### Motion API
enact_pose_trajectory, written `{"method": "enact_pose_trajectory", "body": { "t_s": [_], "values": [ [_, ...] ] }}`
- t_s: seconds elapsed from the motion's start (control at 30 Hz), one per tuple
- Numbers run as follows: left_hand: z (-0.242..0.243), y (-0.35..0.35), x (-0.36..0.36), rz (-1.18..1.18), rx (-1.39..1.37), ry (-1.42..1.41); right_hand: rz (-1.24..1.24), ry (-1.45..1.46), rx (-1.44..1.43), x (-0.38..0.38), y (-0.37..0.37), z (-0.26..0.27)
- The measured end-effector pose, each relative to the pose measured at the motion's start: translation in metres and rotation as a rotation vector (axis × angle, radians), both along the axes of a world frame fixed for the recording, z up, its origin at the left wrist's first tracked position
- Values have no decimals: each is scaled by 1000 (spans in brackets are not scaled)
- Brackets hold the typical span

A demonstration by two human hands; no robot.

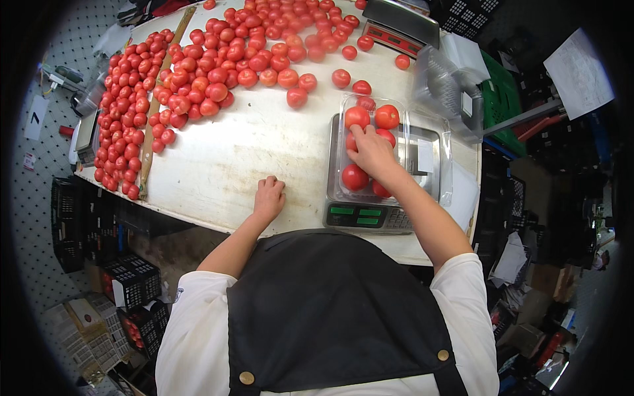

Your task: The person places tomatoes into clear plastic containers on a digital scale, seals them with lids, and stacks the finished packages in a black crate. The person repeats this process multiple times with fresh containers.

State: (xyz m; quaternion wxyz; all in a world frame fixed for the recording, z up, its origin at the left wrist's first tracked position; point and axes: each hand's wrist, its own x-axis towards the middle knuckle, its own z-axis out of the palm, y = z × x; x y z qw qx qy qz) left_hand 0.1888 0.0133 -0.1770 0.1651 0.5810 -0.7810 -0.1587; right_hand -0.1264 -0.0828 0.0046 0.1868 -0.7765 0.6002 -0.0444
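Note:
My right hand (372, 151) reaches into an open clear plastic clamshell tray (340, 171), its fingers curled over a red tomato (351, 142) on the left side. Several other tomatoes lie in that tray, including one at the front left (355, 177) and one at the back right (387, 117); my hand and forearm partly hide some of them. Beneath the tray is a digital scale (369, 221) with green displays at its front. The clear lid lies folded out to the right. My left hand (269, 199) rests on the white table (213, 168), fingers curled, with nothing visible in it.
A large tomato heap (218, 74) covers the table's far left. A wooden strip (149, 133) separates smaller tomatoes (121, 114) there. At the back stands a second scale (400, 30). Clear plastic containers (436, 74) and a green crate (500, 94) are at right.

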Motion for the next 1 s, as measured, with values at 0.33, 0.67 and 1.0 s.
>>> {"method": "enact_pose_trajectory", "body": {
  "t_s": [0.33, 0.67, 1.0],
  "values": [
    [-1, 0, 3, -5, 64, 7, -188, -358, -119, -41, 41, -3],
    [-7, -2, 13, 37, 76, 89, 53, 218, 125, 22, 58, -16],
    [-8, -44, 68, 205, -15, 59, -134, -795, 363, 25, 64, 25]
  ]
}}
